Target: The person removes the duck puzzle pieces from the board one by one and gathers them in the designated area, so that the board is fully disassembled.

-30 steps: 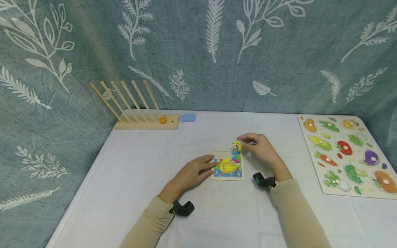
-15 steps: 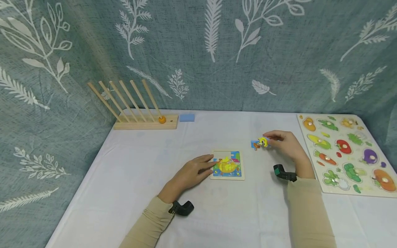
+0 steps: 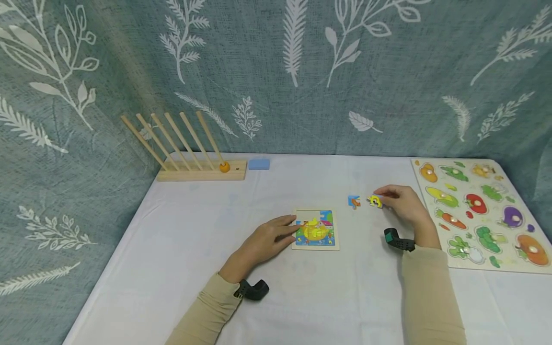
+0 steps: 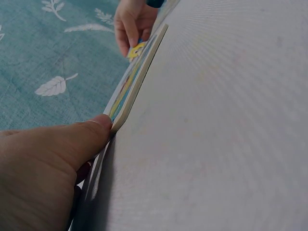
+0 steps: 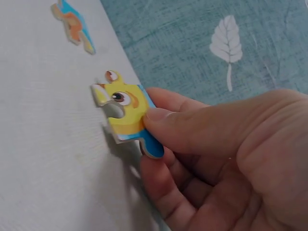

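A small framed puzzle with a yellow duck picture lies on the white table, with a gap along its upper part. The left hand rests its fingers on the frame's left edge; in the left wrist view the thumb touches the frame's corner. To the right of the frame, the right hand pinches a yellow and blue puzzle piece with an eye on it between thumb and fingers, tilted above the cloth. A blue and orange piece lies on the table between the frame and the right hand.
At the back left stands a wooden base with several slanted pegs and an orange bead. A blue block is beside it. A vegetable puzzle board lies at the right. A patterned curtain hangs behind.
The right hand has moved right, away from the frame, with the yellow piece, past the blue and orange piece. The left hand has stayed at the frame.
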`<state>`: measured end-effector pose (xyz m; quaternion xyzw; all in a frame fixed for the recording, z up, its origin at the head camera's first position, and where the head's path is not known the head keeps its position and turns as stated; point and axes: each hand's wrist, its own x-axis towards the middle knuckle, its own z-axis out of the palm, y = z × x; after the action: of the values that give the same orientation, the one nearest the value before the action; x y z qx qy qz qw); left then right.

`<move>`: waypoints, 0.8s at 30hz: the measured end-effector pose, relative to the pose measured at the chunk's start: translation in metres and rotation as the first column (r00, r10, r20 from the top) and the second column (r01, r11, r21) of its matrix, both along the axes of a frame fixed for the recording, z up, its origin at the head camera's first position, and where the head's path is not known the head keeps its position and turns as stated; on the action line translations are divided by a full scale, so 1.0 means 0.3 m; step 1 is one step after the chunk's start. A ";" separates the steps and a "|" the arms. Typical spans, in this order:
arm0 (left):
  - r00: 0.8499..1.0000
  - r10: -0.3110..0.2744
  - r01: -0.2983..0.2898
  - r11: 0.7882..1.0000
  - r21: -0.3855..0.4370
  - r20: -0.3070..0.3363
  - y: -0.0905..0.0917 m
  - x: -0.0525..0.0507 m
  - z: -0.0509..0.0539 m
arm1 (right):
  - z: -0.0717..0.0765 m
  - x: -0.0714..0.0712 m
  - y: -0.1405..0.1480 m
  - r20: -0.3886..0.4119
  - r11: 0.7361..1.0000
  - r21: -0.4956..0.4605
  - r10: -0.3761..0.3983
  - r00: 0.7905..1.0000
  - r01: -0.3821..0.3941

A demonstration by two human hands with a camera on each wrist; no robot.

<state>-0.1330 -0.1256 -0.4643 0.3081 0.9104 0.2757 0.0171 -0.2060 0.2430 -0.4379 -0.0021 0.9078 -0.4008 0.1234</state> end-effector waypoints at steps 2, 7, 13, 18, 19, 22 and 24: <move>1.000 0.000 0.000 1.000 0.000 -0.002 0.000 0.001 0.000 | -0.005 0.000 -0.001 0.000 1.000 0.009 -0.003 1.000 0.003; 1.000 -0.005 0.005 1.000 -0.001 -0.004 0.001 0.002 0.000 | -0.015 0.000 -0.002 -0.020 1.000 0.024 -0.007 1.000 0.008; 1.000 -0.012 0.012 1.000 -0.004 -0.009 0.001 0.001 0.002 | -0.025 -0.001 -0.008 -0.061 0.999 0.044 -0.012 0.998 0.015; 1.000 -0.005 0.005 1.000 0.006 -0.025 0.000 -0.002 0.003 | -0.031 -0.007 -0.012 -0.091 0.999 0.040 -0.026 0.995 0.030; 1.000 -0.004 0.004 1.000 0.007 -0.024 0.000 -0.003 0.003 | -0.031 -0.007 -0.012 -0.094 0.999 0.033 -0.030 0.995 0.033; 1.000 -0.005 0.006 1.000 0.006 -0.021 0.000 -0.002 0.001 | -0.028 -0.002 -0.006 -0.107 0.998 0.014 -0.051 0.993 0.053; 1.000 -0.006 0.007 1.000 0.007 -0.015 0.000 0.000 0.000 | -0.022 0.003 -0.004 -0.122 0.998 -0.001 -0.065 0.990 0.065</move>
<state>-0.1330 -0.1255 -0.4644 0.3131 0.9085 0.2767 0.0102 -0.2051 0.2419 -0.4446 0.0032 0.9138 -0.4024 0.0547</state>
